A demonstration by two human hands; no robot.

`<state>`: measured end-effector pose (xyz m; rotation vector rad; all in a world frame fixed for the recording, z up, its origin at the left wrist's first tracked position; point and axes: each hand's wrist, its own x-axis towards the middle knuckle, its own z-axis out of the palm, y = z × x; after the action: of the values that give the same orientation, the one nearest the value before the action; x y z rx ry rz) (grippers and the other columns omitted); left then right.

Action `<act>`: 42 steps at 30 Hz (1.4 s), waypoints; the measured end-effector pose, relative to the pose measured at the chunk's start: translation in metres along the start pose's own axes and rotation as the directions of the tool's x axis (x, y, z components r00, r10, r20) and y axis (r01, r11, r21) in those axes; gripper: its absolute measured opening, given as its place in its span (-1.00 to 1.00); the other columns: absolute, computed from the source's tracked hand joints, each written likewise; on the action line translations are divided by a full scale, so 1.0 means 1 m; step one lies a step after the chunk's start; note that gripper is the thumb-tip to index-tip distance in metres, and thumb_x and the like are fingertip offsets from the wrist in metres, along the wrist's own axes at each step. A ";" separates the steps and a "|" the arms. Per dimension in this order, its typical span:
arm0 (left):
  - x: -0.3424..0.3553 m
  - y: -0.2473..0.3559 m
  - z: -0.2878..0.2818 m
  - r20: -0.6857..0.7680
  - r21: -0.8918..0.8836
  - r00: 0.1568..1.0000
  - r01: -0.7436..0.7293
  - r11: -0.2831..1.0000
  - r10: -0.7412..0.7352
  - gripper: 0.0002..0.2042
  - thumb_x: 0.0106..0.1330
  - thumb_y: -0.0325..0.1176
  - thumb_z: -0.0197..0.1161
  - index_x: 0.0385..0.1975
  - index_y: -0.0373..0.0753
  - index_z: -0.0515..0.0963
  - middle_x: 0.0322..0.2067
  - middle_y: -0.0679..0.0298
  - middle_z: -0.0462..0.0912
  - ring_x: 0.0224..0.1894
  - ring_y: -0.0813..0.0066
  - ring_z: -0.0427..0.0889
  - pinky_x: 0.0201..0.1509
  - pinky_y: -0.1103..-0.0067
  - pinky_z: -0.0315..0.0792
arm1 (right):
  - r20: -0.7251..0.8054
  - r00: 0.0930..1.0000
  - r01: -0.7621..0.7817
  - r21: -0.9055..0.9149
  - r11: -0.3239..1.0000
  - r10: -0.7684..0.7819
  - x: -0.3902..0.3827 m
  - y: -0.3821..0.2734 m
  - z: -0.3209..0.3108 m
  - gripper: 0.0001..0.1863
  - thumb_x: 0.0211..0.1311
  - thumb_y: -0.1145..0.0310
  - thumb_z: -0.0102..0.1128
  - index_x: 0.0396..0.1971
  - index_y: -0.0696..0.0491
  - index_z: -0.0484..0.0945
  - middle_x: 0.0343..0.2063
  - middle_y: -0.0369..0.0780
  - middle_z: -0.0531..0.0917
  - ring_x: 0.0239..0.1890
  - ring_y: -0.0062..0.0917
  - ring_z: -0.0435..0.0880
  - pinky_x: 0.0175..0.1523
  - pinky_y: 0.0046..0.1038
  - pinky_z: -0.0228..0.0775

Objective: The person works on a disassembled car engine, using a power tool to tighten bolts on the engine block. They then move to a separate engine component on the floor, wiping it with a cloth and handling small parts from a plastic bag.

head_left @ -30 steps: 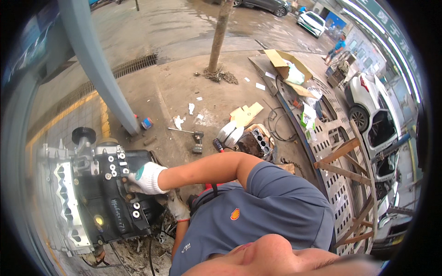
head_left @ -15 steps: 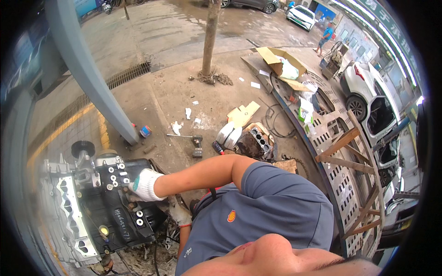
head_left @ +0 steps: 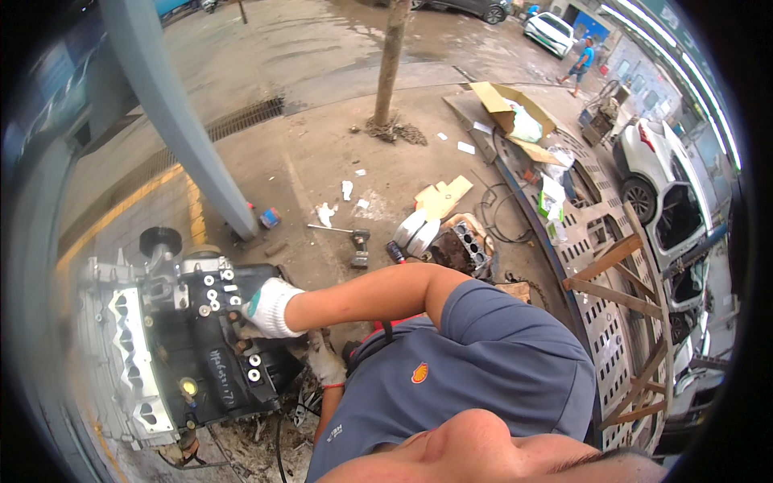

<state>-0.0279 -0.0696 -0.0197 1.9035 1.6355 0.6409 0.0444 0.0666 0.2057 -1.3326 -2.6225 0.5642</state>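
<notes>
A car engine (head_left: 221,362) stands at the lower left, with a black cover and pale round fittings on top. Along its left side runs a silver port flange (head_left: 131,354). My right hand (head_left: 270,309), in a white knitted glove, reaches across to the cover, its fingers curled down among the fittings; what they grip is hidden. My left hand (head_left: 326,362), also gloved, is at the engine's near right edge, below my right forearm. Its fingertips are partly covered, so its grip does not show. A pulley wheel (head_left: 161,241) sits at the engine's far end.
A grey post (head_left: 181,133) rises beyond the engine. On the ground lie a cordless power tool (head_left: 359,248), a blue can (head_left: 270,217), an engine block (head_left: 463,248) and cardboard (head_left: 444,196). A perforated metal ramp (head_left: 584,266) lies right, with an open carton (head_left: 511,113). A person (head_left: 581,64) walks far off.
The whole view has shifted, so the scene sits farther right. My right hand stays at the cover and my left hand at the engine's edge. The distant person's stride has changed.
</notes>
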 end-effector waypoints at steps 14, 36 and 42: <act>-0.005 -0.020 0.057 -0.080 -0.378 0.996 0.014 0.926 -0.048 -0.61 0.42 -0.33 0.09 0.23 -0.22 0.49 0.06 -0.11 0.60 0.04 -0.12 0.61 0.12 0.21 0.50 | 0.043 0.986 0.166 -0.062 0.984 -0.163 0.021 -0.020 0.014 -0.61 0.36 0.03 0.17 -0.11 0.07 0.58 -0.28 0.02 0.72 -0.17 -0.10 0.73 -0.07 -0.13 0.55; 0.004 0.038 -0.037 0.094 -0.461 0.991 0.130 0.878 -0.097 -0.64 0.56 -0.29 -0.04 0.21 -0.29 0.52 0.14 -0.06 0.60 0.15 -0.03 0.58 0.23 0.31 0.43 | -0.056 0.988 0.141 -0.083 0.986 -0.146 0.017 -0.008 0.013 -0.67 0.23 0.12 0.25 -0.29 0.11 0.62 -0.37 0.01 0.70 -0.23 -0.06 0.73 -0.06 -0.15 0.57; 0.002 0.011 -0.013 0.070 -0.148 0.990 0.134 0.980 -0.124 -0.48 0.40 -0.45 0.14 0.38 -0.23 0.34 0.19 0.00 0.57 0.16 0.12 0.59 0.26 0.36 0.43 | -0.048 0.944 0.319 -0.132 0.939 -0.327 0.012 0.005 0.021 -0.63 0.19 0.13 0.27 -0.17 0.12 0.61 -0.38 -0.03 0.70 -0.25 -0.02 0.72 -0.10 -0.13 0.57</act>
<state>-0.0282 -0.0676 -0.0023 1.6774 1.6085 0.6299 0.0349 0.0739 0.1843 -0.8963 -2.7729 0.3060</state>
